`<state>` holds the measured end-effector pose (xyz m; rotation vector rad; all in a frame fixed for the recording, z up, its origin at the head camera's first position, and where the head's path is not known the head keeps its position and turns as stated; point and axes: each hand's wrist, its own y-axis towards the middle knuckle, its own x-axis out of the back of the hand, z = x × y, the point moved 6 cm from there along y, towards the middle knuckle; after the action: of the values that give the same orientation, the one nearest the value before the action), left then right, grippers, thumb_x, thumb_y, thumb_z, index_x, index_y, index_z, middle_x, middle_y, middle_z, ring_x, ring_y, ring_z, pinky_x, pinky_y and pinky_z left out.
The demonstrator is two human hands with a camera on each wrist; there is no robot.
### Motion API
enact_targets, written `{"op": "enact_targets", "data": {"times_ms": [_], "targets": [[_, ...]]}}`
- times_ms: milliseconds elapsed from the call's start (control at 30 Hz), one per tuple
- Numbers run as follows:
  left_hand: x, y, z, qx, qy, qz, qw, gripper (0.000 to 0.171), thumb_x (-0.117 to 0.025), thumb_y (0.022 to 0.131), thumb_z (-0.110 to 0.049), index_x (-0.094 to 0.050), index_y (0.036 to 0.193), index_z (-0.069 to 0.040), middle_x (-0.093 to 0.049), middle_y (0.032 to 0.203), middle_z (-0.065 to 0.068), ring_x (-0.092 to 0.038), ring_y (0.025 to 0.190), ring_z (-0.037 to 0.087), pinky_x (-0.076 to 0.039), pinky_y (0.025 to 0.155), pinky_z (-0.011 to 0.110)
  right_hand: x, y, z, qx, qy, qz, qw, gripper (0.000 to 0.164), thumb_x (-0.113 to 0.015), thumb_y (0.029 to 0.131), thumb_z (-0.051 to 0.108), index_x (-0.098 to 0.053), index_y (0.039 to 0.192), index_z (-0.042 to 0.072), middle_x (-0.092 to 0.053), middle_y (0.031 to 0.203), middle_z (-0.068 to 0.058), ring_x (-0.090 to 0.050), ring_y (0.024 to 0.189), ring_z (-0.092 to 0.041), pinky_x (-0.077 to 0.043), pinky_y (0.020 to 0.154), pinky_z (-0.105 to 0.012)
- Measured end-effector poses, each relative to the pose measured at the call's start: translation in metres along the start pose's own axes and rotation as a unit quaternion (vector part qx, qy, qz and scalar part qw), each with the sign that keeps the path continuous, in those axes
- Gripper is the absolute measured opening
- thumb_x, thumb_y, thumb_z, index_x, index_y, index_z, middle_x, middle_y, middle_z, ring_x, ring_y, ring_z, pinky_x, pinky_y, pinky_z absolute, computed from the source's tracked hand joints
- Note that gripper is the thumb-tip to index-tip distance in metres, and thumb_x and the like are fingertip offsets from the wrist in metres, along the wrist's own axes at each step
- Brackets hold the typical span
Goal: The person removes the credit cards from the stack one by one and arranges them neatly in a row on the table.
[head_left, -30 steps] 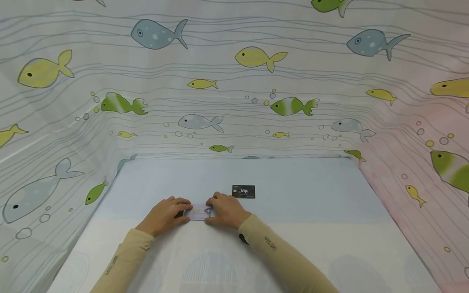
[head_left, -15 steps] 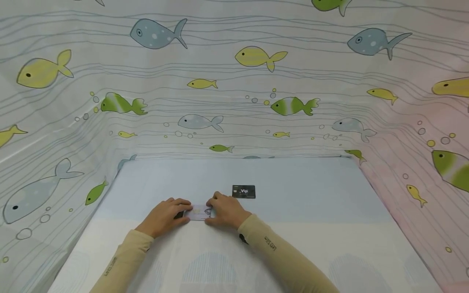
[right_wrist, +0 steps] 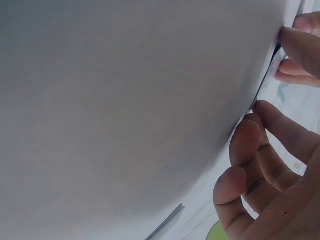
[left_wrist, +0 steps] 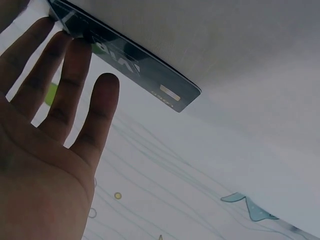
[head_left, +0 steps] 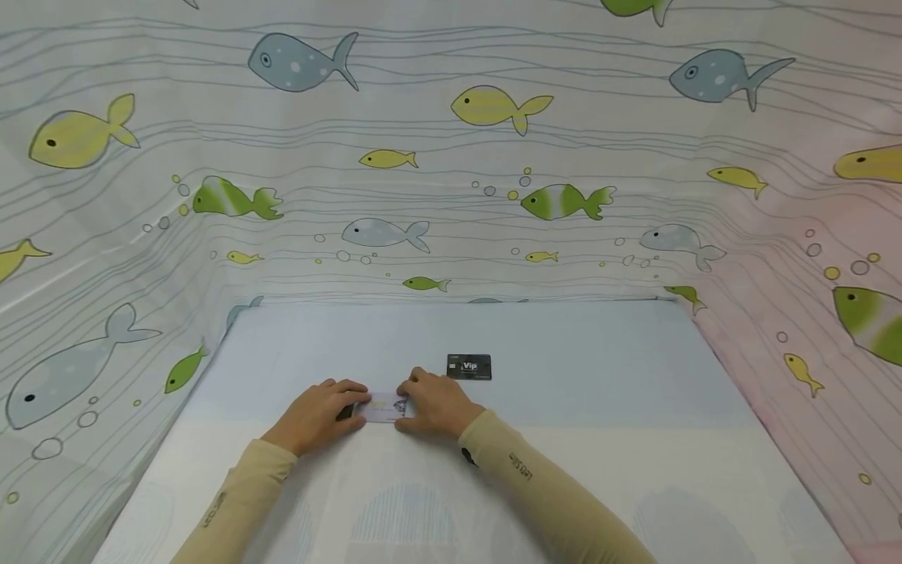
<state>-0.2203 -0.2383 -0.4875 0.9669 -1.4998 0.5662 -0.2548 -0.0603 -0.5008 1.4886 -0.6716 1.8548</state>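
Note:
Between the two hands a pale purple card [head_left: 380, 407] lies low over the table, held at both ends. My left hand [head_left: 310, 419] grips its left end between thumb and fingertips. A dark card with a light chip mark [left_wrist: 145, 70] shows close up at the left fingertips in the left wrist view; in the head view only a dark patch of it appears beneath that hand. My right hand [head_left: 438, 407] pinches the purple card's right end, thumb at the near edge and fingers at the far edge. Its other fingers [right_wrist: 245, 142] curl loosely in the right wrist view.
Behind the right hand a black card lettered "Vip" [head_left: 469, 367] lies flat on the table. The pale blue and white tabletop [head_left: 599, 376] is enclosed at the back and sides by a fish-patterned curtain [head_left: 451, 180].
The head view has tilted very slightly. Both hands keep their grip, and the cards stay in the same places.

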Motion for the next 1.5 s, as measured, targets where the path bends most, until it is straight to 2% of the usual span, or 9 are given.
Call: {"op": "enact_targets", "data": {"times_ms": [633, 867, 1100, 1233, 1500], "targets": [[0.004, 0.000, -0.005, -0.010, 0.010, -0.011, 0.9998, 0.038, -0.082, 0.086, -0.028, -0.074, 0.118, -0.008, -0.069, 0.122, 0.006, -0.065, 0.099, 0.027, -0.054, 0.078, 0.045, 0.000, -0.002, 0.002, 0.003, -0.012, -0.005, 1.000, 0.053, -0.075, 0.087, 0.052, -0.068, 0.129, 0.021, -0.059, 0.114, 0.001, -0.060, 0.089, -0.010, -0.052, 0.075, -0.027], [0.007, 0.001, -0.005, -0.019, 0.017, -0.031, 0.9992, 0.037, -0.083, 0.086, -0.030, -0.075, 0.116, -0.010, -0.070, 0.119, 0.004, -0.065, 0.096, 0.025, -0.054, 0.076, 0.043, 0.001, -0.004, 0.001, 0.008, -0.019, -0.013, 1.000, 0.052, -0.074, 0.088, 0.053, -0.069, 0.128, 0.020, -0.059, 0.114, 0.001, -0.060, 0.087, -0.010, -0.051, 0.074, -0.025], [0.006, 0.003, -0.008, -0.021, 0.015, -0.048, 0.9985, 0.036, -0.081, 0.087, -0.031, -0.075, 0.117, -0.012, -0.071, 0.117, 0.003, -0.066, 0.096, 0.024, -0.054, 0.076, 0.044, 0.002, -0.006, -0.003, 0.010, -0.025, -0.018, 0.999, 0.056, -0.073, 0.088, 0.054, -0.066, 0.132, 0.019, -0.060, 0.119, 0.000, -0.063, 0.095, -0.012, -0.053, 0.080, -0.028], [0.006, 0.007, -0.011, -0.019, 0.010, -0.045, 0.9988, 0.037, -0.080, 0.088, -0.032, -0.075, 0.118, -0.012, -0.070, 0.118, 0.003, -0.065, 0.099, 0.025, -0.054, 0.079, 0.045, 0.005, -0.008, -0.008, 0.010, -0.023, -0.028, 0.999, 0.056, -0.072, 0.090, 0.053, -0.065, 0.134, 0.019, -0.061, 0.121, 0.000, -0.065, 0.100, -0.013, -0.054, 0.085, -0.029], [0.007, 0.014, -0.016, -0.025, 0.010, -0.034, 0.9991, 0.036, -0.078, 0.089, -0.032, -0.075, 0.118, -0.011, -0.071, 0.117, 0.004, -0.065, 0.100, 0.027, -0.054, 0.081, 0.045, 0.012, -0.015, -0.021, -0.014, 0.013, -0.039, 0.999, 0.056, -0.072, 0.091, 0.050, -0.063, 0.135, 0.018, -0.062, 0.121, 0.000, -0.064, 0.099, -0.013, -0.054, 0.087, -0.030]]}}
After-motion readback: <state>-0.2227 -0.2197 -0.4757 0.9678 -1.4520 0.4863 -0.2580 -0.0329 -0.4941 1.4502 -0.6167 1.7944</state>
